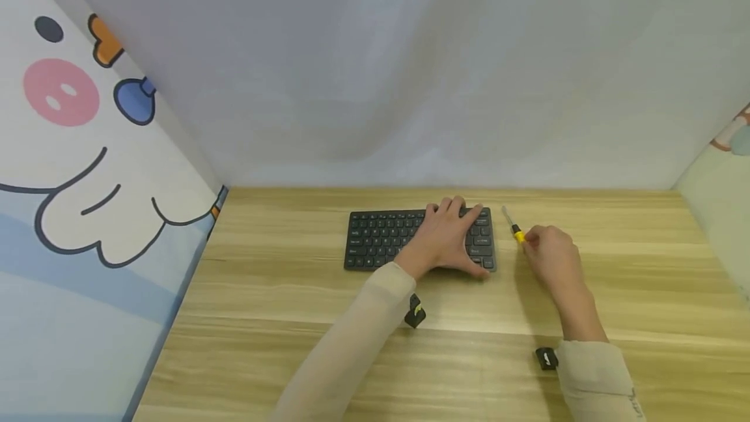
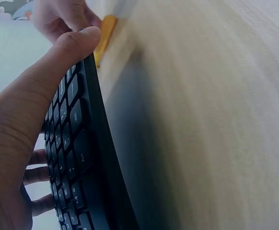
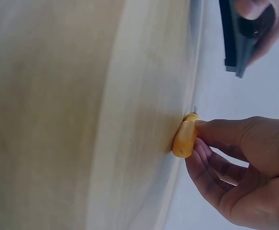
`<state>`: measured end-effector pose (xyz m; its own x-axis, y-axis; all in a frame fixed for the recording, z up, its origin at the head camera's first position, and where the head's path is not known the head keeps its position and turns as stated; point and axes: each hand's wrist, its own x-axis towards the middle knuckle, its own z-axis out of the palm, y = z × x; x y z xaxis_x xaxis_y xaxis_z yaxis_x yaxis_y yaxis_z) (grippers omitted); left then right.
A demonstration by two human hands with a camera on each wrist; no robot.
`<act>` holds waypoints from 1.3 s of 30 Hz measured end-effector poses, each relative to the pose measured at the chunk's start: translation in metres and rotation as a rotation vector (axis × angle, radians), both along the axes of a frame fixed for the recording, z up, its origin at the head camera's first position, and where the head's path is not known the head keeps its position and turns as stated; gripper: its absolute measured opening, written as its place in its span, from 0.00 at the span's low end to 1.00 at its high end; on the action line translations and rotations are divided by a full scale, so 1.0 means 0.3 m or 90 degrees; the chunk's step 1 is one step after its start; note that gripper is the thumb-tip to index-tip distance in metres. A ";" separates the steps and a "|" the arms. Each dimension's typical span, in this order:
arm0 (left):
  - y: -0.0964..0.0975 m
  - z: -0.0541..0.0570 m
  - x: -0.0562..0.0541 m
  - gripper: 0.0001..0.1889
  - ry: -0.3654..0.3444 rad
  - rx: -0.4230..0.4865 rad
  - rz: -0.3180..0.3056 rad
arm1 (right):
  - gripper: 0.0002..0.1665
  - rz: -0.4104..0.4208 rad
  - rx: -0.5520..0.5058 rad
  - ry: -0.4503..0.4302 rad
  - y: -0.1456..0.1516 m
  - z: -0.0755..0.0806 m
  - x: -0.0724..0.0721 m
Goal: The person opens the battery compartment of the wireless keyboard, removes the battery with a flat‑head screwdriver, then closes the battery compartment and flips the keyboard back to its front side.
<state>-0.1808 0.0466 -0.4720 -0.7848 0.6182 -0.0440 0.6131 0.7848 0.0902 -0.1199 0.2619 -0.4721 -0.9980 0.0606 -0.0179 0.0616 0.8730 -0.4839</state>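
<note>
A black keyboard [image 1: 375, 239] with pale-lettered keys is held across its right part by my left hand [image 1: 439, 239]. The thumb lies at the near edge and the fingers spread toward the far edge. In the left wrist view, a shadow shows beside the keyboard [image 2: 84, 143] on the table, and the right wrist view shows its end apart from the tabletop. Just right of the keyboard, my right hand [image 1: 555, 259] pinches the yellow handle of a screwdriver [image 3: 183, 139] between thumb and fingers. The screwdriver's metal shaft points away from me, toward the wall.
The wood-grain table [image 1: 263, 318] meets a pale wall covering [image 1: 410, 83] at its back edge. A panel with cartoon drawings [image 1: 88, 148] rises on the left, and another pale panel [image 1: 715, 213] stands on the right. Small black wrist devices [image 1: 415, 314] show beside both sleeves.
</note>
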 end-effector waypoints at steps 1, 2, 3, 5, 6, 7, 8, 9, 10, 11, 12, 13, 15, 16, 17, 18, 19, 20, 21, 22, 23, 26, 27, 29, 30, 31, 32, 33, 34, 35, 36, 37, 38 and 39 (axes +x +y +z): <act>-0.002 0.007 0.001 0.69 -0.001 0.006 -0.001 | 0.13 -0.001 0.000 0.001 0.000 0.000 0.001; -0.005 0.014 0.003 0.69 -0.001 0.011 -0.002 | 0.13 -0.001 0.000 0.002 0.000 0.000 0.001; -0.008 0.020 0.004 0.69 -0.001 0.015 -0.002 | 0.13 -0.002 0.000 0.002 0.000 0.000 0.001; -0.013 0.031 0.007 0.68 -0.001 0.020 -0.004 | 0.13 -0.004 -0.001 0.002 -0.001 0.000 0.002; -0.015 0.037 0.008 0.68 0.000 0.022 -0.005 | 0.13 -0.005 -0.002 0.002 -0.001 0.000 0.003; -0.016 0.042 0.009 0.68 -0.001 0.023 -0.007 | 0.13 -0.005 -0.002 0.002 0.000 0.000 0.003; -0.018 0.047 0.010 0.69 0.001 0.023 -0.009 | 0.13 -0.006 -0.002 0.003 0.002 0.000 0.004; -0.019 0.052 0.011 0.69 0.001 0.023 -0.010 | 0.13 -0.006 -0.002 0.004 0.003 0.000 0.005; -0.021 0.058 0.011 0.69 0.002 0.024 -0.011 | 0.13 -0.006 -0.002 0.005 0.005 -0.001 0.005; -0.023 0.064 0.011 0.69 0.002 0.025 -0.011 | 0.13 -0.005 -0.002 0.007 0.007 -0.002 0.006; -0.026 0.070 0.011 0.69 0.001 0.026 -0.010 | 0.13 -0.005 -0.001 0.008 0.009 -0.003 0.006; -0.030 0.075 0.010 0.69 0.001 0.030 -0.009 | 0.13 -0.004 -0.002 0.009 0.011 -0.004 0.007; -0.041 0.088 0.009 0.69 -0.001 0.044 -0.005 | 0.13 -0.003 -0.002 0.007 0.012 -0.007 0.007; -0.049 0.095 0.009 0.69 -0.003 0.054 -0.002 | 0.13 -0.002 -0.004 0.003 0.012 -0.008 0.006; -0.058 0.103 0.008 0.69 -0.005 0.065 0.002 | 0.13 -0.001 -0.004 0.000 0.011 -0.009 0.005; -0.068 0.112 0.008 0.69 -0.006 0.077 0.007 | 0.13 0.000 -0.004 -0.005 0.009 -0.010 0.004; -0.079 0.122 0.007 0.68 -0.006 0.089 0.010 | 0.13 0.001 -0.003 -0.008 0.007 -0.010 0.001; -0.089 0.131 0.005 0.68 -0.006 0.100 0.013 | 0.13 0.002 -0.003 -0.009 0.004 -0.010 -0.001; -0.100 0.142 0.003 0.69 -0.006 0.112 0.018 | 0.13 0.003 -0.003 -0.010 0.001 -0.009 -0.002; -0.110 0.154 0.002 0.69 -0.008 0.127 0.021 | 0.13 0.004 -0.001 -0.009 -0.002 -0.008 -0.003; -0.119 0.166 0.000 0.69 -0.009 0.142 0.025 | 0.13 0.006 0.001 -0.006 -0.005 -0.006 -0.003; -0.145 0.200 -0.003 0.69 -0.011 0.198 0.027 | 0.12 0.004 0.004 0.006 -0.012 0.000 0.002; -0.154 0.212 -0.003 0.69 -0.014 0.217 0.028 | 0.12 0.005 0.005 0.009 -0.013 0.001 0.005; -0.171 0.233 0.001 0.68 -0.012 0.256 0.026 | 0.12 0.006 0.005 0.015 -0.015 0.002 0.009; -0.179 0.244 0.003 0.68 -0.008 0.276 0.023 | 0.12 0.006 0.005 0.019 -0.015 0.002 0.011; -0.187 0.253 0.004 0.68 -0.005 0.294 0.022 | 0.12 0.007 0.007 0.020 -0.016 0.002 0.013; -0.195 0.262 0.006 0.67 -0.005 0.312 0.022 | 0.12 0.007 0.008 0.021 -0.015 0.001 0.013; -0.203 0.272 0.008 0.67 -0.004 0.330 0.021 | 0.12 0.007 0.010 0.022 -0.014 0.000 0.014; -0.211 0.282 0.010 0.67 -0.002 0.347 0.020 | 0.12 0.007 0.013 0.023 -0.014 -0.001 0.014; -0.217 0.291 0.011 0.67 -0.002 0.362 0.020 | 0.12 0.007 0.016 0.026 -0.012 -0.003 0.015; -0.224 0.299 0.012 0.67 -0.002 0.375 0.021 | 0.12 0.006 0.018 0.027 -0.011 -0.005 0.015; -0.230 0.305 0.013 0.67 -0.005 0.384 0.022 | 0.12 0.006 0.020 0.027 -0.010 -0.007 0.014; -0.236 0.313 0.015 0.67 -0.009 0.395 0.023 | 0.12 0.005 0.021 0.028 -0.008 -0.009 0.014; -0.241 0.319 0.017 0.67 -0.011 0.404 0.023 | 0.12 0.006 0.022 0.030 -0.008 -0.010 0.015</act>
